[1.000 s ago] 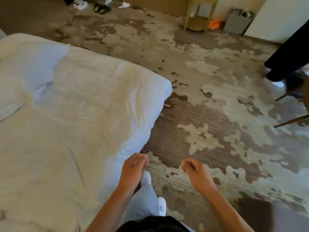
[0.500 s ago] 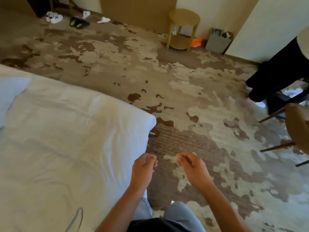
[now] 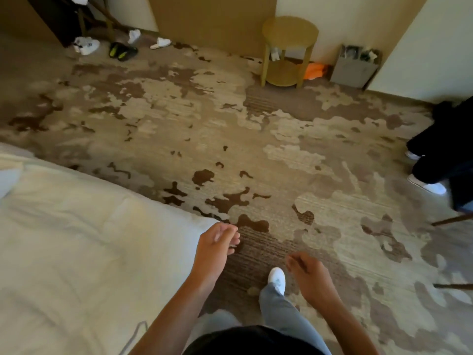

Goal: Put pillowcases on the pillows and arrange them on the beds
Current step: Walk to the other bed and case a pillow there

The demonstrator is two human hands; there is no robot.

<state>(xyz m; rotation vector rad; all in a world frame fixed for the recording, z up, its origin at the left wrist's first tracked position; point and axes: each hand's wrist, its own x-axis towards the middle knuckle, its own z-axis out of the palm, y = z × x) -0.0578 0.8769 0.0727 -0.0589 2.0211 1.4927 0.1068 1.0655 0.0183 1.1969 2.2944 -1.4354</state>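
you are standing at the corner of the bed (image 3: 76, 252), which is filling the lower left of the view and running away to your left, its white cover lying rumpled. the patterned carpet (image 3: 256, 149) is spreading ahead and to your right. no pillow or pillowcase is showing clearly anywhere here; only a paler fold of white fabric (image 3: 7, 180) is peeking in at the far left edge above the bed, and you cannot tell whether that is a pillow. so whatever you are after is probably lying leftward along the bed or out of sight.

your left hand (image 3: 217, 242) is hanging just over the bed's corner, nearer the bedding, fingers loosely curled around nothing. your right hand (image 3: 307, 275) is floating over the carpet, well apart from the bed, also loosely curled and empty. your white shoe (image 3: 277, 278) is stepping forward between them, so you are likely walking on to fetch the next pillow.
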